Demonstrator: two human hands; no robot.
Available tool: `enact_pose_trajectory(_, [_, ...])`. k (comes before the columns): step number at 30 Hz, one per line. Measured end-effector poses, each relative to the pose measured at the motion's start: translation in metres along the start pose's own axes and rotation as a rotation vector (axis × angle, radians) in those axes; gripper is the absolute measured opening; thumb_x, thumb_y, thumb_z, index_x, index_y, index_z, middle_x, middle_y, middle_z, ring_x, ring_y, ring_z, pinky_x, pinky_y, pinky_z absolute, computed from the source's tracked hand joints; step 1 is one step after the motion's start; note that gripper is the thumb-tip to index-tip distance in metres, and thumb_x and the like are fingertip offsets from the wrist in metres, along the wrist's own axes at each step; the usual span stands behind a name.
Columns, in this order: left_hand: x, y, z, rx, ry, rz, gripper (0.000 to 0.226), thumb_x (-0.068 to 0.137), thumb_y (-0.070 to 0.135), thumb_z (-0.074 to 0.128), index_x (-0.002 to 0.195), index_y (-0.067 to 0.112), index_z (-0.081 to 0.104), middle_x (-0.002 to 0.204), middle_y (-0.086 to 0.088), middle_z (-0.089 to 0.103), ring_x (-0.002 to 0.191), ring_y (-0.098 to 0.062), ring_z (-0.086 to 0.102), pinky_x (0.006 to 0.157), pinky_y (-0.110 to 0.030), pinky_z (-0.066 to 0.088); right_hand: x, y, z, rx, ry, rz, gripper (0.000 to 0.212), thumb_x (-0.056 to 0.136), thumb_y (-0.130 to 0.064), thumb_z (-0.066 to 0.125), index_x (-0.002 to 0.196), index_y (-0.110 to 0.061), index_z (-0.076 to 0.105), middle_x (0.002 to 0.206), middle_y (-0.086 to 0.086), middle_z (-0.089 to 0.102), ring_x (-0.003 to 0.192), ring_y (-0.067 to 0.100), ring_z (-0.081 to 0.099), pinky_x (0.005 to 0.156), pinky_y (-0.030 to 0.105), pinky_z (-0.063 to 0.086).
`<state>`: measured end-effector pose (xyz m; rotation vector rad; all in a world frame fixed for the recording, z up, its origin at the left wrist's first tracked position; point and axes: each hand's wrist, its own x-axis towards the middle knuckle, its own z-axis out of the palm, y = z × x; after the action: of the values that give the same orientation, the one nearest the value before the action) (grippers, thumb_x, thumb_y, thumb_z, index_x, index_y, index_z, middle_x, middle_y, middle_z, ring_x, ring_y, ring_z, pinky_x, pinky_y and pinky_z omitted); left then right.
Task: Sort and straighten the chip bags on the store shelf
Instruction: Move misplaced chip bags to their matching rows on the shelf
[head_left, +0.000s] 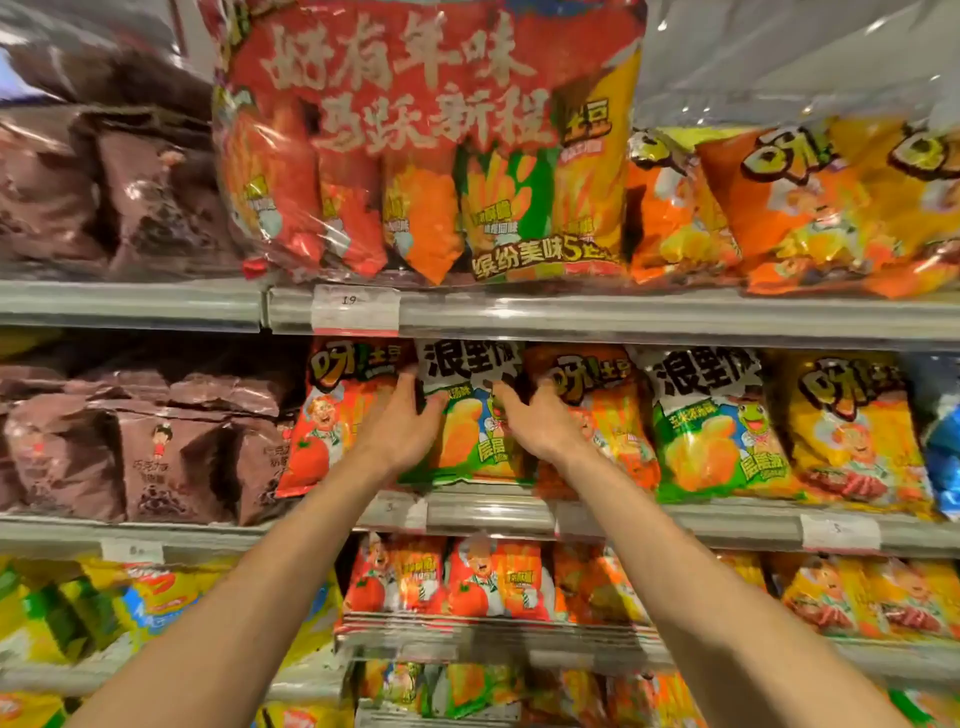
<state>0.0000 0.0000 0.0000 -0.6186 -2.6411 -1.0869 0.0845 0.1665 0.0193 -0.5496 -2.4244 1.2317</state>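
A green and white chip bag (470, 441) with black lettering stands upright on the middle shelf (488, 512). My left hand (402, 423) grips its left edge, fingers reaching behind it. My right hand (535, 423) grips its right edge. A red tomato bag (324, 421) stands to its left, an orange bag (605, 410) to its right. Further right are a second green and white bag (714, 421) and a yellow bag (852, 426).
A large red multipack (431, 145) and orange bags (810, 208) fill the top shelf. Brown bags (150, 457) occupy the left side. Red bags (457, 582) and yellow bags (883, 597) sit on the lower shelf. Price tags hang on the shelf rails.
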Motion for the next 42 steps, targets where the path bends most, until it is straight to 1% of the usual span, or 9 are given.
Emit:
enact_pose_trajectory(4, [0.005,0.011,0.001,0.142,-0.068,0.023,0.059,0.100,0.046,0.038,0.151,0.021,0.024,0.130,-0.021,0.058,0.118,-0.041,0.055,0.098,-0.045,0.046,0.010,-0.005,0.018,0.060,-0.075,0.069,0.081,0.099,-0.051,0.045,0.152,0.003,0.016,0.154,0.018,0.037,0.141,0.033,0.036,0.109,0.032,0.031])
enact_pose_trajectory(7, [0.007,0.016,0.001,0.200,-0.073,0.059,0.056,0.102,0.041,0.039,0.149,0.013,0.028,0.120,-0.021,0.064,0.112,-0.040,0.059,0.091,-0.043,0.048,0.014,-0.003,0.027,0.099,-0.085,0.091,0.080,0.101,-0.049,0.043,0.153,0.004,0.012,0.157,0.018,0.032,0.143,0.032,0.033,0.109,0.031,0.030])
enact_pose_trajectory(12, [0.012,0.005,-0.002,0.092,-0.029,0.126,0.056,0.097,0.043,0.049,0.145,0.018,0.035,0.096,-0.013,0.069,0.092,-0.033,0.064,0.077,-0.042,0.052,0.017,0.004,0.031,0.183,-0.040,0.083,0.086,0.097,-0.056,0.048,0.155,-0.004,0.013,0.158,0.014,0.031,0.143,0.029,0.034,0.114,0.033,0.031])
enact_pose_trajectory(20, [0.003,-0.001,-0.021,-0.158,-0.014,0.188,0.053,0.099,0.045,0.050,0.146,0.024,0.038,0.125,-0.009,0.058,0.118,-0.026,0.051,0.085,-0.031,0.040,0.014,-0.006,0.024,0.241,0.067,0.007,0.069,0.095,-0.051,0.054,0.148,-0.013,0.034,0.144,0.009,0.050,0.130,0.025,0.047,0.101,0.032,0.039])
enact_pose_trajectory(25, [-0.009,-0.010,-0.032,-0.312,-0.057,0.205,0.058,0.098,0.049,0.050,0.150,0.041,0.026,0.131,0.001,0.046,0.110,-0.008,0.043,0.089,-0.026,0.035,-0.002,-0.015,0.027,0.230,0.106,0.018,0.077,0.093,-0.057,0.054,0.149,-0.009,0.032,0.147,0.008,0.047,0.135,0.024,0.044,0.100,0.031,0.038])
enact_pose_trajectory(28, [-0.018,-0.015,-0.034,-0.397,-0.078,0.205,0.057,0.096,0.049,0.054,0.146,0.045,0.029,0.135,0.005,0.042,0.114,-0.009,0.048,0.085,-0.024,0.039,-0.018,-0.014,0.029,0.228,0.114,0.007,0.080,0.093,-0.059,0.052,0.154,-0.015,0.024,0.155,0.006,0.037,0.141,0.022,0.037,0.108,0.032,0.033])
enact_pose_trajectory(32, [-0.031,-0.017,-0.026,-0.468,-0.095,0.216,0.057,0.095,0.045,0.058,0.145,0.050,0.031,0.132,0.009,0.041,0.115,-0.005,0.051,0.080,-0.014,0.040,-0.039,-0.005,0.025,0.239,0.133,0.007,0.074,0.091,-0.062,0.052,0.151,-0.026,0.029,0.151,0.000,0.040,0.136,0.017,0.041,0.106,0.032,0.038])
enact_pose_trajectory(37, [-0.048,0.004,-0.010,-0.536,-0.104,0.267,0.056,0.095,0.040,0.060,0.144,0.051,0.034,0.130,0.019,0.038,0.102,0.032,0.036,0.075,0.006,0.032,-0.059,0.011,0.006,0.268,0.201,0.006,0.068,0.090,-0.063,0.054,0.146,-0.030,0.036,0.139,-0.015,0.042,0.121,0.003,0.042,0.098,0.025,0.036])
enact_pose_trajectory(42, [-0.068,0.042,0.012,-0.600,-0.175,0.292,0.055,0.094,0.042,0.060,0.138,0.061,0.033,0.126,0.030,0.036,0.110,0.018,0.043,0.081,-0.009,0.039,-0.082,0.034,-0.036,0.263,0.290,0.035,0.069,0.087,-0.065,0.056,0.145,-0.031,0.038,0.138,-0.009,0.050,0.123,0.006,0.046,0.103,0.030,0.039])
